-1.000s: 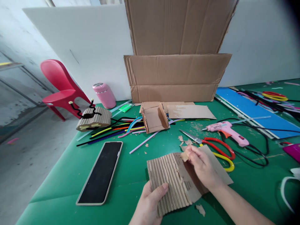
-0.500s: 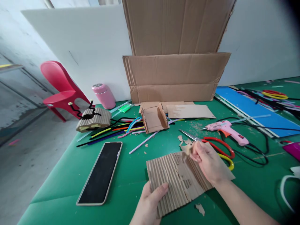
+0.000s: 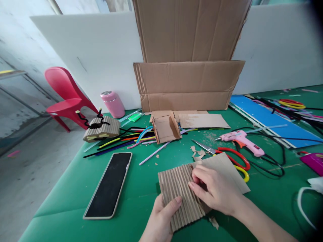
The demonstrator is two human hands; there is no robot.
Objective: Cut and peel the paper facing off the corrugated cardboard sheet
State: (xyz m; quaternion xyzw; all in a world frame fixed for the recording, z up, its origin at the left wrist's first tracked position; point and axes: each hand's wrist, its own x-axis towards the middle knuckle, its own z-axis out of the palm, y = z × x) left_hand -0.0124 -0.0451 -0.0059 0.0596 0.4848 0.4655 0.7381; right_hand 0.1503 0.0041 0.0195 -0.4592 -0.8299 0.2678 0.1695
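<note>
A piece of cardboard (image 3: 176,188) lies tilted over the green table, its left part stripped to bare ridges and its right part still smooth. My left hand (image 3: 164,215) grips its lower left edge, thumb on top of the ridges. Over the middle of the piece, my right hand (image 3: 214,188) is closed with thumb and fingers pinching at the cardboard's surface layer; the pinched bit is hidden. Torn paper scraps (image 3: 198,154) lie just behind the piece. Scissors (image 3: 227,153) with red and yellow handles rest beyond my right hand, partly under the cardboard.
A phone (image 3: 108,185) lies at left. Behind it are pipe cleaners (image 3: 126,139), a ridged cardboard bug (image 3: 102,127) and a pink bottle (image 3: 113,104). A small cardboard tray (image 3: 165,129) sits mid-table. At right, a pink glue gun (image 3: 241,139) trails its cable. Large cardboard (image 3: 189,77) stands behind.
My right hand has moved left and down from the cardboard's far edge to its middle. The scrap pinched in its fingers no longer shows. My left hand keeps its hold.
</note>
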